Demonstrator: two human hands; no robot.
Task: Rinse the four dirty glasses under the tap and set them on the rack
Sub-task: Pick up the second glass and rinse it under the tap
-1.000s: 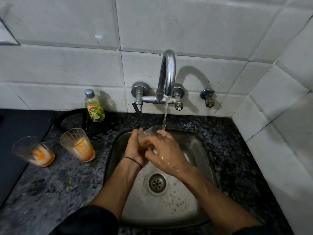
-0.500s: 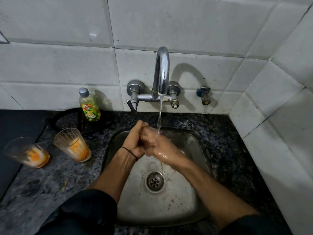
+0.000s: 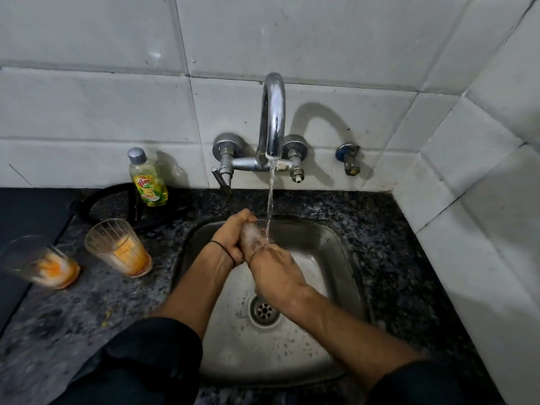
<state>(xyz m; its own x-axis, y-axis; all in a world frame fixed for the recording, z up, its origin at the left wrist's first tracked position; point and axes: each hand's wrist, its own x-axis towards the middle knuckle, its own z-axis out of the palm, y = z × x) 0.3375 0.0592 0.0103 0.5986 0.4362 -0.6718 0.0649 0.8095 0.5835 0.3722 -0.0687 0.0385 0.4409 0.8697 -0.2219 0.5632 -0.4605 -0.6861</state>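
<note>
Both our hands are up over the steel sink (image 3: 336,258), under the tap (image 3: 273,118). Our left hand (image 3: 230,239) is closed tight round a glass (image 3: 253,236). Its fingers wrap over the far end of the glass. A thin black band (image 3: 226,251) sits on that wrist. Our right hand (image 3: 277,276) is wet. It meets the near end of the same glass, and its fingers bend down round it. We see only the back of this hand, so we cannot tell if any fingers go inside the glass. The glass lies tipped over between the two hands, above the back part of the sink. A thin stream of water (image 3: 270,200) runs from the tap and lands right on the glass.

Two more glasses sit on the counter (image 3: 394,258), to the left of the sink. The ribbed glass (image 3: 118,247) stands near the sink's left edge and has orange drink in the bottom. The blurred glass (image 3: 41,261) is farther left, by the counter's left edge, and it has orange in it too. A bottle of yellow dish soap (image 3: 147,179) stands at the back edge of the counter, close to the wall, next to a black ring (image 3: 96,200). The drain (image 3: 264,311) is in the middle of the sink floor, just beside our right wrist. Black sleeves (image 3: 152,355) cover our arms at the bottom.
</note>
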